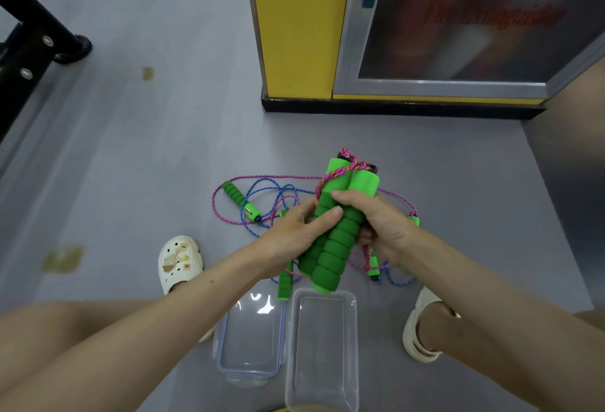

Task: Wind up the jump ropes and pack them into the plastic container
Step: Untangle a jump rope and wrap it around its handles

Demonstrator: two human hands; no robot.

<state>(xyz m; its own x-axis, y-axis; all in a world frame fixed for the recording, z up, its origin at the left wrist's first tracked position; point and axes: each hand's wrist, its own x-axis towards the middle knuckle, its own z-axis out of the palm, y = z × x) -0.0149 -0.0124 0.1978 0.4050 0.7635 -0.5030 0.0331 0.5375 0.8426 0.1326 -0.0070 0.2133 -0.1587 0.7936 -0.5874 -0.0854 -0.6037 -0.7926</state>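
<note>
I hold two green foam jump rope handles (pixel 340 235) side by side above the floor, with pink cord (pixel 337 172) looped round their upper ends. My left hand (pixel 296 233) grips the handles from the left, thumb across the front. My right hand (pixel 381 226) grips them from the right and also holds cord below. A clear plastic container (pixel 322 351) stands on the floor just under the handles, and its lid (pixel 250 341) lies to its left. More ropes, blue (pixel 262 197) and pink, lie tangled on the floor behind, with another green handle (pixel 240 200).
Both my feet in pale clogs (pixel 178 262) (pixel 422 323) flank the container. A yellow pillar (pixel 294 25) and a fire extinguisher cabinet (pixel 458 25) stand behind the ropes. Black equipment legs (pixel 42 38) are at the far left on the grey floor.
</note>
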